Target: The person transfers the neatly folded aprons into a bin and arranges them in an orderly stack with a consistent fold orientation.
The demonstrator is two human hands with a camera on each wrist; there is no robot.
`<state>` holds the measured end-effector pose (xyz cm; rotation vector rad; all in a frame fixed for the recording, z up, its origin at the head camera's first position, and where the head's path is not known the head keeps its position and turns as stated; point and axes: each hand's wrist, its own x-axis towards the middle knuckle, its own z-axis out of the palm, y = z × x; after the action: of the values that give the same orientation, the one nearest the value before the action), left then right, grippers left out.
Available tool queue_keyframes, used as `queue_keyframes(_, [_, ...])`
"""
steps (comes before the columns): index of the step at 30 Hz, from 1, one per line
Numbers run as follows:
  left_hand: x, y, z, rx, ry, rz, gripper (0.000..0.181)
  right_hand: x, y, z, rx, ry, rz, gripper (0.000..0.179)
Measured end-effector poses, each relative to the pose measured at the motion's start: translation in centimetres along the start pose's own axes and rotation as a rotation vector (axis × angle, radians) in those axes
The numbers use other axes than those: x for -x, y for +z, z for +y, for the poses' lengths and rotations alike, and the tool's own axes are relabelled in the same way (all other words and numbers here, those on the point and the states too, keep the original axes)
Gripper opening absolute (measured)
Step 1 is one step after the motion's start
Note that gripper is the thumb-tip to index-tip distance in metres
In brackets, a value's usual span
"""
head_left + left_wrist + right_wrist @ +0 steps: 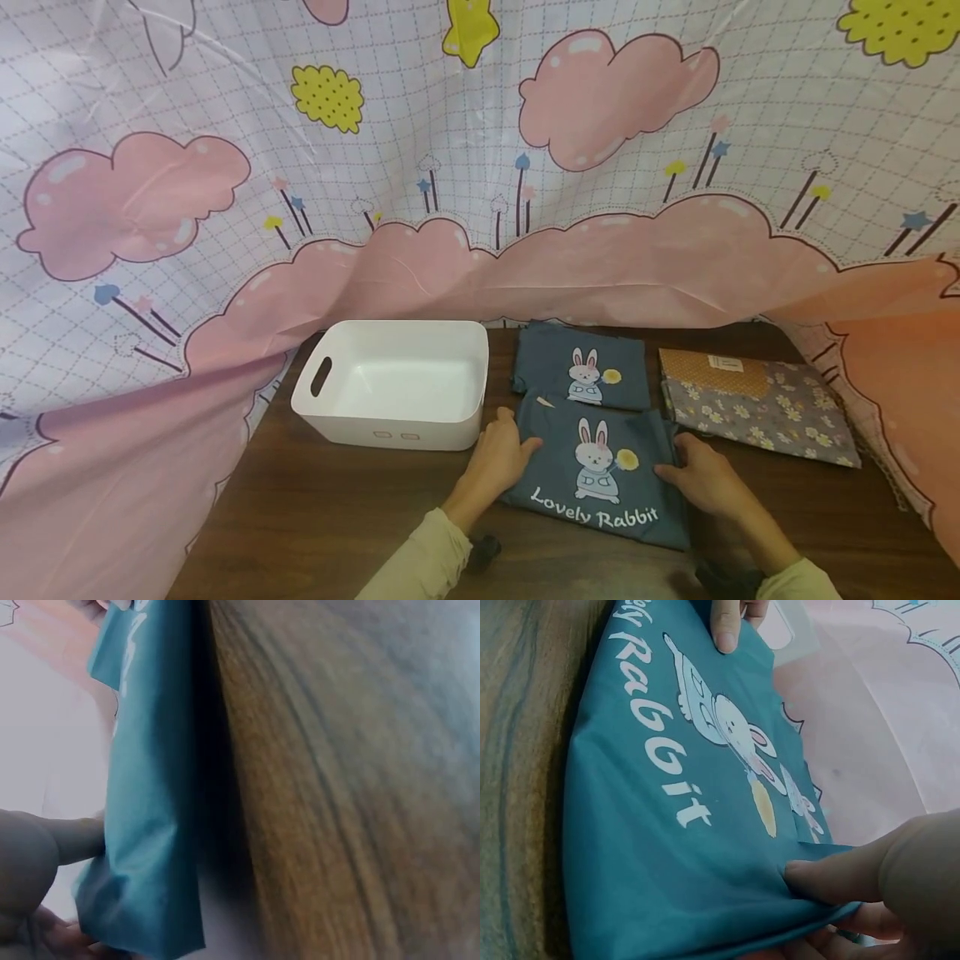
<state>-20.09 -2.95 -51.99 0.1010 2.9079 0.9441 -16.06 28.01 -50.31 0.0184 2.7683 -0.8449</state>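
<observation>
A folded dark teal cloth (555, 467) with a rabbit print and the words "Lovely Rabbit" is held between both hands. My left hand (501, 454) pinches its left edge, thumb on top and fingers underneath, as the left wrist view shows. At the opposite edge my right hand (705, 475) grips the fabric the same way; in the right wrist view the thumb (840, 874) presses on the top layer. A dark gap shows between the cloth's front edge (150, 847) and the tabletop. Behind lies a second folded teal cloth (540, 358) with a matching rabbit, partly covered.
To the left stands a white plastic bin (427, 433) with a handle hole and nothing inside. A folded grey floral cloth (750, 412) with a mustard panel lies at the right. A printed curtain (420, 267) hangs behind the brown wooden table (315, 517).
</observation>
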Motion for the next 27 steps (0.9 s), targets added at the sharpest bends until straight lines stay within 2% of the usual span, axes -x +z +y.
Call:
queue_keyframes(9, [0.2,-0.7,0.2,0.127,-0.056,-0.004,0.065,0.6,-0.6,-0.1,-0.063,-0.003,0.001,0.058])
queue_keyframes(15, [0.3,-1.3,0.2,0.187,-0.045,0.007,0.065,1.2,-1.4,-0.1,-0.117,-0.036,0.032,0.056])
queue_keyframes(19, [0.2,-1.8,0.5,0.234,-0.020,0.011,0.062,1.3,-2.1,0.0,-0.141,-0.058,0.073,0.048])
queue_keyframes(24, [0.1,-2.4,0.8,0.296,0.009,0.022,0.057,1.4,-3.1,0.0,-0.118,-0.081,0.131,0.060])
queue_keyframes(27, [0.0,-2.5,0.9,0.318,0.011,0.039,0.056,1.3,-3.6,0.0,-0.131,-0.068,0.131,0.066])
